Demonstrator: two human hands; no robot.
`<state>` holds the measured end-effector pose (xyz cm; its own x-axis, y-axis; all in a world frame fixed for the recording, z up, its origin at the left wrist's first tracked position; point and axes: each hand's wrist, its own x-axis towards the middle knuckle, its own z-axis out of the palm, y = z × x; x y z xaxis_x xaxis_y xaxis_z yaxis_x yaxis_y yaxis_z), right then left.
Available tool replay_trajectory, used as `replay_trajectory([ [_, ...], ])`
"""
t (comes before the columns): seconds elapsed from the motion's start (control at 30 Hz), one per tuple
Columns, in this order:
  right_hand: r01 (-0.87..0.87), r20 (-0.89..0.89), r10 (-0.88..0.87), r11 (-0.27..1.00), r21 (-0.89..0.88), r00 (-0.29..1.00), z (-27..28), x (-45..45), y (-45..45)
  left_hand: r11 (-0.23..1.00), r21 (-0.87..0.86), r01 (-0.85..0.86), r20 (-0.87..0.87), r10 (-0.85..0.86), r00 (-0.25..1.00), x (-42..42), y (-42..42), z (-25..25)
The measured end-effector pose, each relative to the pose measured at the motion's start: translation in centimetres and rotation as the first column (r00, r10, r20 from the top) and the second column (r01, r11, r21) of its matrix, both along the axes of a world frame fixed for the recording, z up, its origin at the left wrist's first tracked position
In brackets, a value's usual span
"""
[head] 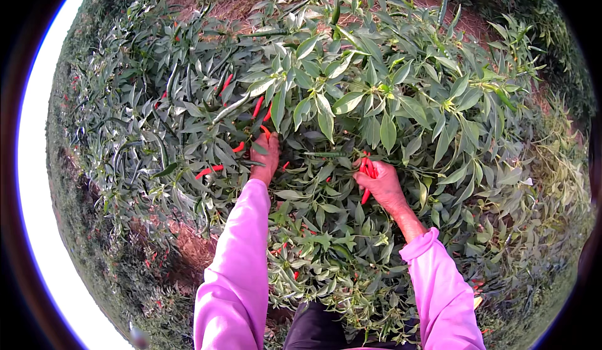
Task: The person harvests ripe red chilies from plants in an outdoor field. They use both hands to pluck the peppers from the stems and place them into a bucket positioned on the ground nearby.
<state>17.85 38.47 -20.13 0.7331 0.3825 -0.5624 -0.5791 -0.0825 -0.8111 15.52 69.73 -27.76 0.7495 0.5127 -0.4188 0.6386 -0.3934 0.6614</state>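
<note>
My left hand (265, 158) reaches in among the leaves of a chili pepper plant (324, 87). A red chili pepper (265, 131) shows at its fingertips, which close around it; leaves partly cover this hand. Farther right, my right hand (382, 185) is closed around a small bunch of red chili peppers (368, 169), their ends sticking out above and below the fingers. More red chilies hang close to my left hand, one just left of it (239, 147) and another lower down (209, 171). Above it hangs a further red chili (257, 107).
Long green chilies (170, 81) hang on the left side of the foliage. Reddish soil with dry straw (193, 246) shows between plants at lower left and along the top. Leafy branches (385, 96) overhang the space beyond both hands. My dark trousers (315, 329) are at the bottom.
</note>
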Motion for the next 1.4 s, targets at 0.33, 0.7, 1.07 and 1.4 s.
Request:
replay_trajectory([
  [0.33, 0.023, -0.011, -0.023, 1.000, 0.009, 1.000, -0.2, 0.4, -0.8, 0.810, -0.481, -0.335, -0.120, 0.318, 0.941, 0.0, -3.6, 7.4],
  [0.7, 0.010, -0.012, -0.010, 1.000, -0.008, 1.000, 0.2, 0.4, -1.2, 0.702, -0.711, -0.048, 0.082, 0.150, 0.985, 3.2, -7.2, 13.4],
  [1.07, -0.027, 0.004, 0.027, 0.999, -0.030, 1.000, 0.5, 0.6, -0.4, 0.969, -0.040, -0.242, 0.347, 0.240, 0.907, 5.6, -3.7, 5.2],
  [1.4, -0.004, -0.032, 0.003, 1.000, -0.016, 0.999, 0.7, 0.2, -0.3, 0.935, -0.224, -0.275, 0.549, 0.354, 0.757, 9.0, -1.8, 2.8],
])
